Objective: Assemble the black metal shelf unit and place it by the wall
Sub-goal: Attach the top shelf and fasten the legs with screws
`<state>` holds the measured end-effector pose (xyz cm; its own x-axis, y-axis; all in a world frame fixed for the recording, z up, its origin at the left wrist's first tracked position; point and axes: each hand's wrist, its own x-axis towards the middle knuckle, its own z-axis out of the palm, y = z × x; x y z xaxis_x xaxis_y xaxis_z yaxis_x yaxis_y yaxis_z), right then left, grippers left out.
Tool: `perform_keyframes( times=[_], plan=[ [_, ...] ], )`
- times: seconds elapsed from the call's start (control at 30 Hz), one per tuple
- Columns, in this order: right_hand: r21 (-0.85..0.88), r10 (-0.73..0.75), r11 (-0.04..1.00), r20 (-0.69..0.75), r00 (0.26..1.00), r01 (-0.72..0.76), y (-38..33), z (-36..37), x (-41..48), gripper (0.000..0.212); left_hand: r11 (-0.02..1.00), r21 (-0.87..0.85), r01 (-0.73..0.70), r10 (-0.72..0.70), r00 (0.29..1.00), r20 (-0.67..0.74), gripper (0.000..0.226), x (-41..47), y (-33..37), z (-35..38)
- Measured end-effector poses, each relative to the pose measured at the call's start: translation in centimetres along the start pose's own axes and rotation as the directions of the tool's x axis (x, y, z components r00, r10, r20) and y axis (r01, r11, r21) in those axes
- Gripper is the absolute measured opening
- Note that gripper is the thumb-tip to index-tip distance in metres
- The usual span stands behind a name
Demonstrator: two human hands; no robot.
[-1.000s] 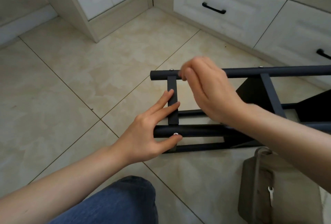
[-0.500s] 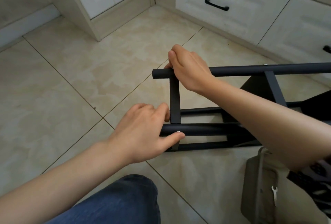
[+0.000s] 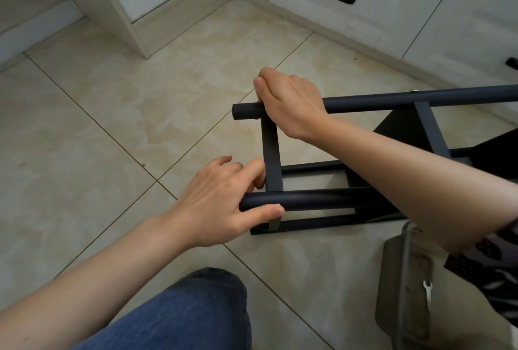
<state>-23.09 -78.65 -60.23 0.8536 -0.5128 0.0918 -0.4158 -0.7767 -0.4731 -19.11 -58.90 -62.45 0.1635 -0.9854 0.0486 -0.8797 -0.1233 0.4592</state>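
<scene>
**Shelf frame on its side, gripped at two tube ends**

1. Left hand (image 3: 224,198): fingers curled over the end of the near tube (image 3: 322,199) with the thumb beneath it, beside a silver screw head (image 3: 277,204). This is a closed hold on the tube. It probably serves to steady or lift this side of the frame.

2. Black metal shelf unit (image 3: 431,128): lies on its side on the tiled floor (image 3: 112,125), right of centre. Its end points left and the rest runs off the right edge. A flat cross bar (image 3: 272,159) joins the near and far tubes at this end. The joints here look made, so assembly seems well along, and the unit is not yet placed by the wall.

3. Right hand (image 3: 291,103): fingers wrapped over the far tube (image 3: 406,99) just beside its end, above the cross bar joint. This is also a closed hold. With both hands on paired tubes, the likely aim is to turn the frame upright or test its stiffness.

Surroundings:
- Knee in jeans (image 3: 182,313): at the floor's bottom edge, under the left forearm.
- Corner cabinet (image 3: 182,13): top left.
- Drawer fronts (image 3: 364,19): top right, with black handles, near the frame's far side.
- Grey moulded part (image 3: 392,279): lower right corner, just beside the frame's bottom rail, with a small wrench (image 3: 427,293) lying on it.

The knee and the grey part would crowd any swing toward the person.
</scene>
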Motion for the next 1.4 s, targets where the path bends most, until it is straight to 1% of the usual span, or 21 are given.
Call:
perform_keyframes(
  times=[0.13, 0.23, 0.37, 0.5, 0.6, 0.67, 0.73, 0.8, 0.9, 1.1, 1.2, 1.27, 1.3, 1.37, 1.4],
  plan=[
    [-0.032, 0.001, 0.999, -0.032, 0.999, -0.002, -0.4, 0.3, -0.3, 0.031, 0.996, -0.088, 0.03, -0.037, 0.997, -0.07, 0.046, 0.0, 0.1, 0.2],
    [-0.044, 0.008, 0.999, -0.033, 0.999, -0.01, -0.5, 0.3, -0.6, 0.031, 0.985, -0.17, -0.024, 0.003, 0.992, -0.126, 0.04, 0.2, 0.3, 0.6],
    [-0.059, 0.003, 0.998, -0.038, 0.999, -0.005, -0.4, 0.3, -0.7, 0.03, 0.955, -0.296, -0.024, -0.027, 0.986, -0.167, 0.037, 0.1, 0.2, 1.2],
    [-0.071, -0.01, 0.997, -0.044, 0.999, 0.007, -0.1, 0.2, -0.6, 0.03, 0.961, -0.276, -0.035, -0.024, 0.978, -0.208, 0.04, 0.2, 0.1, 1.5],
    [-0.072, -0.026, 0.997, -0.048, 0.999, 0.022, 0.2, 0.3, -0.6, 0.029, 0.962, -0.271, -0.03, -0.04, 0.967, -0.25, 0.046, 0.3, 0.1, 1.5],
    [-0.073, -0.031, 0.997, -0.05, 0.998, 0.027, 0.4, 0.3, -0.5, 0.029, 0.957, -0.284, -0.054, -0.024, 0.964, -0.266, 0.052, 0.4, 0.0, 1.5],
    [-0.073, -0.026, 0.997, -0.062, 0.998, 0.022, 0.5, 0.4, -0.4, 0.029, 0.95, -0.304, -0.072, 0.001, 0.973, -0.229, 0.061, 0.5, -0.1, 1.6],
    [-0.077, -0.034, 0.997, -0.074, 0.997, 0.029, 0.6, 0.6, -0.3, 0.029, 0.952, -0.302, -0.059, 0.003, 0.983, -0.184, 0.068, 0.6, -0.3, 1.6],
    [-0.071, -0.056, 0.996, -0.076, 0.996, 0.051, 0.6, 0.7, -0.3, 0.028, 0.958, -0.271, -0.092, 0.038, 0.979, -0.199, 0.068, 0.6, -0.5, 1.7],
    [-0.065, -0.075, 0.995, -0.025, 0.997, 0.073, 0.7, 0.6, -0.4, 0.032, 0.944, -0.294, -0.148, 0.069, 0.963, -0.262, 0.065, 0.5, -0.5, 2.5],
    [-0.052, -0.088, 0.994, 0.078, 0.993, 0.092, 1.0, -0.2, -0.4, 0.03, 0.92, -0.363, -0.149, 0.051, 0.963, -0.265, 0.063, 0.6, -0.6, 2.6],
    [0.001, -0.169, 0.985, 0.159, 0.973, 0.171, 1.5, -1.2, -0.8, 0.029, 0.907, -0.393, -0.148, 0.042, 0.963, -0.265, 0.063, 0.7, -0.5, 2.6],
    [0.023, -0.254, 0.967, 0.158, 0.954, 0.254, 1.9, -1.7, -1.2, 0.029, 0.905, -0.399, -0.147, 0.038, 0.963, -0.268, 0.062, 0.7, -0.5, 2.7],
    [-0.022, -0.444, 0.894, 0.084, 0.892, 0.447, 2.7, -2.7, -2.5, 0.031, 0.903, -0.406, -0.141, 0.028, 0.962, -0.272, 0.062, 0.7, -0.5, 2.7],
    [-0.033, -0.502, 0.863, 0.063, 0.862, 0.505, 3.2, -3.1, -3.3, 0.031, 0.903, -0.407, -0.139, 0.024, 0.961, -0.275, 0.063, 0.7, -0.5, 2.8]
  ],
)
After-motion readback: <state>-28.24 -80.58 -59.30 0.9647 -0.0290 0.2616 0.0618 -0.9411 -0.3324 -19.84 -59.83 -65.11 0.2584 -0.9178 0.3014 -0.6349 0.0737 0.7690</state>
